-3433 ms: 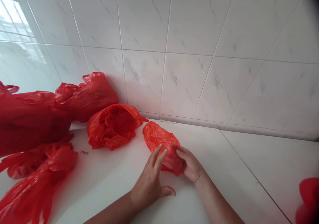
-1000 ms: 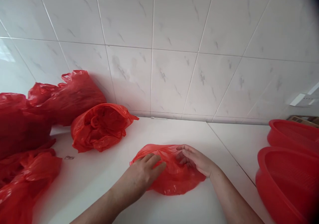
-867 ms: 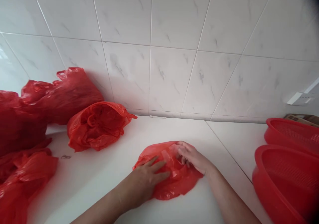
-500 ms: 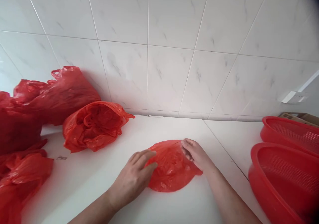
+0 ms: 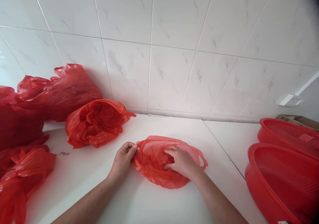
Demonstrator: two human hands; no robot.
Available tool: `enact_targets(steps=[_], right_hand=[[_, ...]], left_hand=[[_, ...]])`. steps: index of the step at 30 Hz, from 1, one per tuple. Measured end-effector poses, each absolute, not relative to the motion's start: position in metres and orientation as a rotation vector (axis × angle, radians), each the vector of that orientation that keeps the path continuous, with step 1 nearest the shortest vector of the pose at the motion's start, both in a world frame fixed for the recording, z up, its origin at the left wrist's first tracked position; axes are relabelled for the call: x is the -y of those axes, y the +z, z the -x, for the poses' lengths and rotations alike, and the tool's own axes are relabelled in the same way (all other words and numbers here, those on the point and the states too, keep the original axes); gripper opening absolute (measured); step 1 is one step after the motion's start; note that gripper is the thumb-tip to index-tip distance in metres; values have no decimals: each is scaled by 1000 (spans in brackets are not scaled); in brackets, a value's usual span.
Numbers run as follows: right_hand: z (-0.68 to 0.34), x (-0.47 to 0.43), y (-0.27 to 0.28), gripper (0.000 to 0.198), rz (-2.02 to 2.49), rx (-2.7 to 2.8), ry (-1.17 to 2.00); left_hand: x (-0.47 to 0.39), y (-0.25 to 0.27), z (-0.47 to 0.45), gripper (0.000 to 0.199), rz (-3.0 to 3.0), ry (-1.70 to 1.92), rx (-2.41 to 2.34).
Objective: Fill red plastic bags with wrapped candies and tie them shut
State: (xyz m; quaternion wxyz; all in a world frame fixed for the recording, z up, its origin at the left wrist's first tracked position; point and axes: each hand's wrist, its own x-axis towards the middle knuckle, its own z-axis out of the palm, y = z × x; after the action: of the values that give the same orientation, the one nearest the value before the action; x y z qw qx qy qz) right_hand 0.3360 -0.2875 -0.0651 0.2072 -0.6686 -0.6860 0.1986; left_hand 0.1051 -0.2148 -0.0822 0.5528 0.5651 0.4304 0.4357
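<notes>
- The thin red plastic bag [image 5: 156, 161] lay mouth up and spread out at the middle of the white table top [image 5: 159, 207], nearer than the far edge and well apart from the tiled wall [image 5: 171, 74].
- The left hand [image 5: 124, 159] pinched the bag's left rim between thumb and fingers.
- The right hand [image 5: 183, 161] reached into the mouth, half open, thumb apart from the curved fingers, touching crumpled plastic; a looped handle stuck out just right of that wrist.
- White surface stretched to the far edge, where a thin white strip [image 5: 156, 115] lay along the wall, and to the near side between the forearms.
- A seam [image 5: 224, 151] slanted from the far edge toward the near right.
- Two red baskets [image 5: 259, 190] with perforated sides bounded the room at right, one near and one far, beside one cardboard box [image 5: 299, 119].
- At left, at least four more red bags [image 5: 72, 94] overlapped, one with its mouth open; the exact count could not be told.
- A small label [image 5: 282, 222] on the near basket was cut off and unreadable.
</notes>
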Motion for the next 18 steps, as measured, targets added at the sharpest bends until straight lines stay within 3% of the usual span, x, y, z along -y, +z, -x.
enact_targets(steps=[7, 11, 18], right_hand=[[-309, 333, -13, 27, 1719, 1859, 4], [-319, 398, 30, 23, 1665, 1817, -146], [-453, 480, 59, 26, 2390, 1200, -238]], left_hand=[[213, -86, -102, 34, -1190, 1032, -965], [212, -85, -100, 36, -1185, 964, -1024], [215, -82, -98, 36, -1245, 898, -1094]])
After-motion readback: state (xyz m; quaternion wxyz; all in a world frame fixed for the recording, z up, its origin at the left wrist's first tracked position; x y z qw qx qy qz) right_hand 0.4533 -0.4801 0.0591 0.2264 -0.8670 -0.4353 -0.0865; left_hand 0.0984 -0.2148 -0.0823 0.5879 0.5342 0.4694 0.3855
